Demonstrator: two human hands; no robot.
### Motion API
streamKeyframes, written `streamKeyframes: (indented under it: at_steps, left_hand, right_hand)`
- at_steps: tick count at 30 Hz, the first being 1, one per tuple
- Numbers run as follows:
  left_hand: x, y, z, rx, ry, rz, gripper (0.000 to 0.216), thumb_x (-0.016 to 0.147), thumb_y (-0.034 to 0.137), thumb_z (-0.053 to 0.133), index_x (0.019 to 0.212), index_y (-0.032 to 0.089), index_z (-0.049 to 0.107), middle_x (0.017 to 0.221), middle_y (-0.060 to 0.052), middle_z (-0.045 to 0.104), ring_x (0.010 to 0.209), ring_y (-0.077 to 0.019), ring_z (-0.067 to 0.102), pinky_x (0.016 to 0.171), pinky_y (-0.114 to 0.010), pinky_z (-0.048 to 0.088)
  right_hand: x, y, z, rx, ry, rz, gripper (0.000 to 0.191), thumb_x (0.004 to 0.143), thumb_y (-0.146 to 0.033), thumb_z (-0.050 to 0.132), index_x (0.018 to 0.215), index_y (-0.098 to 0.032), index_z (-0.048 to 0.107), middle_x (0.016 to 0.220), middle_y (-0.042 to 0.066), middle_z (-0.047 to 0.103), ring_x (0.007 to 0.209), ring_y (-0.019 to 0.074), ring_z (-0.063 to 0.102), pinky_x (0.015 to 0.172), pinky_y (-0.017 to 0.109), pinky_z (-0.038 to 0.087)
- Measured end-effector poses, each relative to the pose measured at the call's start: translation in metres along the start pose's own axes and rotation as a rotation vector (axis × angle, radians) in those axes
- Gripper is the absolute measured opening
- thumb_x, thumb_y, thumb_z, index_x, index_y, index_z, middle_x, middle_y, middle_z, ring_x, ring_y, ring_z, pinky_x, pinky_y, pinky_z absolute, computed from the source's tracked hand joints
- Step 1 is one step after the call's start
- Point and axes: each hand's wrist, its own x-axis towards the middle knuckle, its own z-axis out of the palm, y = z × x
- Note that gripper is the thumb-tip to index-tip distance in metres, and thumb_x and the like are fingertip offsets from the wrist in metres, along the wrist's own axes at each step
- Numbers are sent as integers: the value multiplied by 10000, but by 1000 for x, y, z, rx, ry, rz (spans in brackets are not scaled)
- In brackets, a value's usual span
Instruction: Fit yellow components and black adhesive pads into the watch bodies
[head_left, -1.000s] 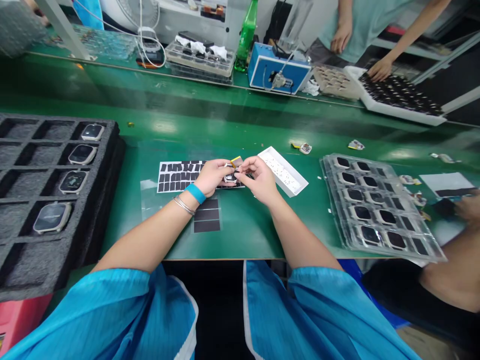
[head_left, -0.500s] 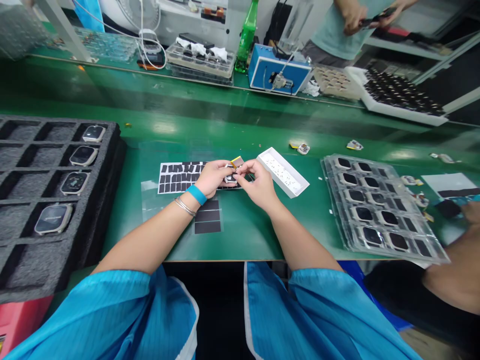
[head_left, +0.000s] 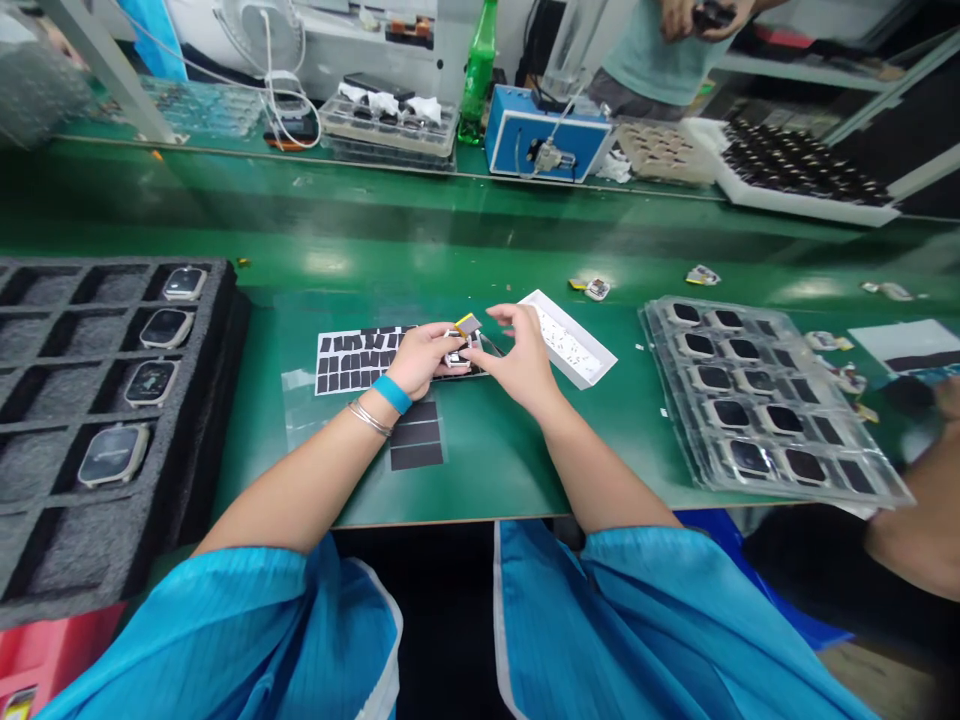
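At the frame's centre, the left hand [head_left: 420,358] pinched a small electronic assembly [head_left: 454,352], a yellow-edged flat piece [head_left: 468,325] jutting above it. The right hand [head_left: 525,365] had thumb and forefinger spread; whether it gripped a thin dark sliver [head_left: 492,346], I couldn't tell. A loosened pinch might have dropped the assembly; a brushing finger might have bent the jutting piece.

Green workbench [head_left: 510,480], one; landmark, white open box [head_left: 602,372] on it. Left of box: printed sheet of black patches [head_left: 352,362]. Front-left: clear film with black strips [head_left: 417,433]. Far left: stacked grey foam trays [head_left: 174,432]. Just beyond: circuit module with yellow tab [head_left: 598,290]. Right: stacked clear plastic trays [head_left: 886,478]; small white scraps [head_left: 640,347] between box and trays.
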Motion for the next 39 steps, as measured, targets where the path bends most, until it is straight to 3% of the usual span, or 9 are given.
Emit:
streamKeyframes:
  at_steps: [3, 9, 13, 17, 20, 25, 29, 32, 39]
  left_hand:
    - [2, -2, -2, 15, -28, -12, 216, 679, 140, 708, 896, 145, 720, 799, -24, 694, 671, -120, 655, 625, -266, 605]
    - [4, -4, -5, -76, -209, -76, 356, 655, 58, 682, 995, 163, 704, 865, -34, 715, 763, -145, 701, 790, -334, 611]
    - [2, -3, -3, -31, -130, -47, 280, 653, 67, 712, 919, 152, 693, 779, -2, 683, 680, -112, 665, 719, -286, 604]
    - [4, 0, -4, -119, -70, -94, 242, 700, 58, 624, 909, 148, 706, 806, -28, 707, 699, -112, 660, 780, -300, 599]
    - [7, 2, -9, -231, -97, -153, 241, 764, 87, 561, 943, 135, 715, 856, -56, 727, 723, -116, 675, 839, -304, 587]
    - [9, 0, -16, -164, -170, -74, 309, 777, 123, 688, 1086, 147, 688, 929, -61, 741, 821, -141, 708, 901, -351, 575]
    - [12, -4, -19, -122, -246, 4, 484, 644, 146, 833, 1104, 162, 683, 993, -73, 753, 851, -157, 715, 856, -335, 592]
    - [12, -10, -20, -109, -265, 59, 510, 588, 244, 890, 1050, 150, 694, 972, -82, 755, 834, -164, 715, 817, -317, 594]
    - [19, -17, -17, -119, -252, 67, 450, 619, 212, 867, 1024, 136, 687, 943, -72, 744, 817, -148, 700, 920, -405, 544]
  right_hand:
    - [4, 8, 1, 187, -59, 33, 268, 798, -349, 710, 1021, -232, 619, 1080, 55, 648, 1014, 229, 617, 892, 385, 510]
    - [2, 3, 1, 151, 80, -52, 86, 890, -297, 607, 867, -230, 655, 907, 28, 699, 907, 213, 637, 890, 379, 500]
    - [-3, -2, 3, 28, 44, -116, 84, 909, -276, 596, 887, -248, 672, 934, 35, 708, 946, 229, 631, 954, 424, 482]
    - [-5, -4, 7, -91, -49, -208, 110, 890, -229, 638, 869, -302, 718, 914, -8, 721, 927, 225, 613, 1167, 569, 255]
    - [-5, -3, 7, -94, -108, -239, 143, 880, -215, 661, 832, -329, 734, 991, -26, 734, 997, 237, 592, 1184, 636, 145]
    - [-2, 10, 10, 115, -73, -140, 64, 833, -223, 685, 885, -255, 703, 1161, 55, 652, 1150, 255, 549, 1081, 532, 404]
    - [2, 22, 14, 511, -261, 129, 510, 744, -331, 755, 1211, -258, 562, 1217, 77, 618, 1102, 237, 620, 951, 436, 542]
    - [1, 20, 14, 651, -371, 202, 585, 722, -430, 778, 1230, -266, 540, 1107, 58, 680, 1031, 235, 670, 905, 412, 576]
    - [-4, 21, 20, 607, -240, 237, 637, 678, -467, 816, 1221, -248, 565, 1128, 92, 705, 1029, 260, 697, 941, 438, 571]
